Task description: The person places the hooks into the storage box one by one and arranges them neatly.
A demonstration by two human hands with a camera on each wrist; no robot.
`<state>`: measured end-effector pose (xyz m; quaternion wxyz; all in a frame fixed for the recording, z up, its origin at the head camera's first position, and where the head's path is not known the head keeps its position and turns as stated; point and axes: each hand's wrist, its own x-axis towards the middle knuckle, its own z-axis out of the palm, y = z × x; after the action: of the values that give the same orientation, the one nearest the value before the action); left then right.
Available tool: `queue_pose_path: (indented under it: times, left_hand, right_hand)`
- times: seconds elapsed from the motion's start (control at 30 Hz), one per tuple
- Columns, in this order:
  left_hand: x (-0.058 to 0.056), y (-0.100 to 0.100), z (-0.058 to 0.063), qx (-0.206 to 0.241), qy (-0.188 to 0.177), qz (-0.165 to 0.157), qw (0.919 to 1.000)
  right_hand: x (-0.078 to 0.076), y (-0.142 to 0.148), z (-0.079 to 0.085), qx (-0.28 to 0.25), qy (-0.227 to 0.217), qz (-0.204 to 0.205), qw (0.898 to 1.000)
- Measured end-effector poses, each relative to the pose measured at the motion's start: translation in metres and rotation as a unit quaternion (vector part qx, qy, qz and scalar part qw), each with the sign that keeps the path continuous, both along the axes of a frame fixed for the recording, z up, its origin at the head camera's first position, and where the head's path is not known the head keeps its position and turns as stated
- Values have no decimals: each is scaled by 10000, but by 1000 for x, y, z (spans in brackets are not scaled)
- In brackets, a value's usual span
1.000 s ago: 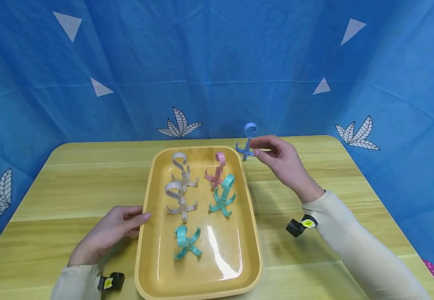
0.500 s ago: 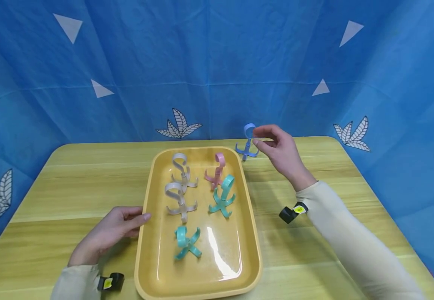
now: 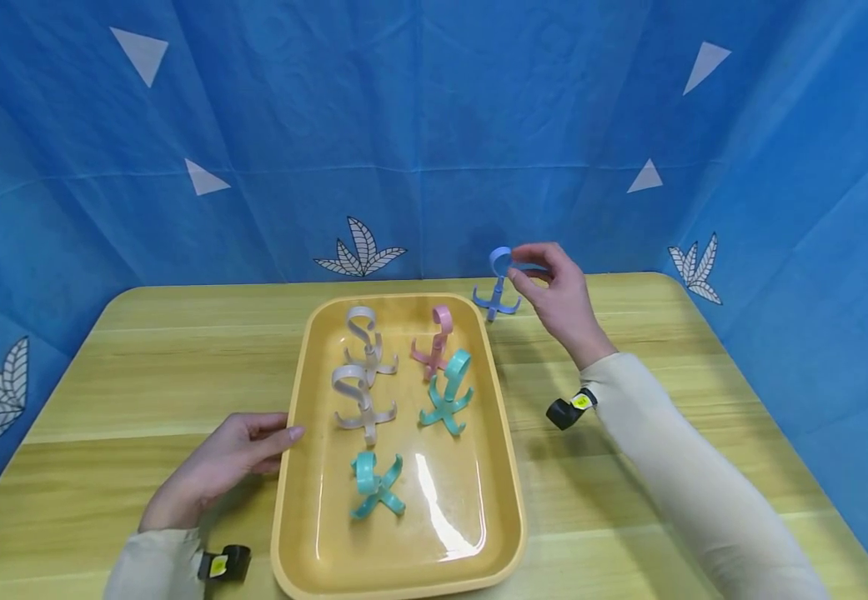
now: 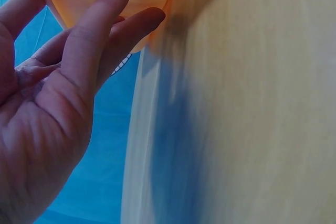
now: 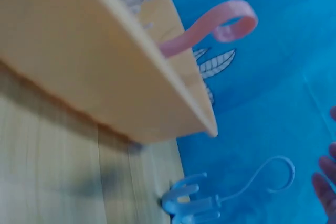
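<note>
A blue multi-prong hanging hook (image 3: 495, 302) stands upright on the table just beyond the tray's far right corner, its loop on top. My right hand (image 3: 556, 292) is beside that loop, thumb and fingers parted; the right wrist view has a gap between the fingertips (image 5: 323, 182) and the loop (image 5: 292, 174). My left hand (image 3: 227, 458) holds the left side of a yellow tray (image 3: 280, 517), thumb over the rim and fingers (image 4: 100, 30) against the outer wall. Inside the tray stand two white hooks (image 3: 364, 412), a pink hook (image 3: 435, 354) and two teal hooks (image 3: 447, 408).
The wooden table (image 3: 141, 367) stretches out on both sides of the tray. Behind it and at the sides hangs a blue cloth (image 3: 434, 125) with white triangles and leaf prints. Black cameras (image 3: 564, 414) are strapped to both wrists.
My right hand has risen slightly from the blue hook's prongs to its loop, and the forearm has swung left. The left hand and the tray stay put.
</note>
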<state>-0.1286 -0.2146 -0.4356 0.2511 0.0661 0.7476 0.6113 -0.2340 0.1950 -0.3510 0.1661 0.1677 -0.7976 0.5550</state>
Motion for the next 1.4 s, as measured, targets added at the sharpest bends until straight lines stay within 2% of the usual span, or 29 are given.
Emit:
queue_pose_path:
  times: [0.13, 0.23, 0.4, 0.53, 0.7, 1.07, 1.4]
  left_hand:
    - [0, 0, 1, 7, -57, 63, 10000]
    - [0, 0, 0, 60, -90, 82, 9999]
    - [0, -1, -2, 109, -118, 83, 9998]
    - [0, -2, -2, 121, -149, 103, 9998]
    - [0, -2, -1, 208, -207, 89, 9995]
    - [-1, -1, -2, 197, -141, 91, 9997]
    - [1, -1, -4, 395, -79, 67, 9992]
  right_hand:
    - [-9, 0, -6, 320, 371, -13, 9988]
    - [-24, 4, -19, 392, 356, -17, 9986]
    - [-54, 11, -46, 451, -13, -177, 9988]
    - [-63, 9, -50, 618, -418, -484, 9960]
    - [-74, 7, -55, 525, -777, -635, 9936]
    - [-84, -1, -62, 687, -780, -966, 9899]
    - [-82, 1, -62, 748, -960, -920, 9883]
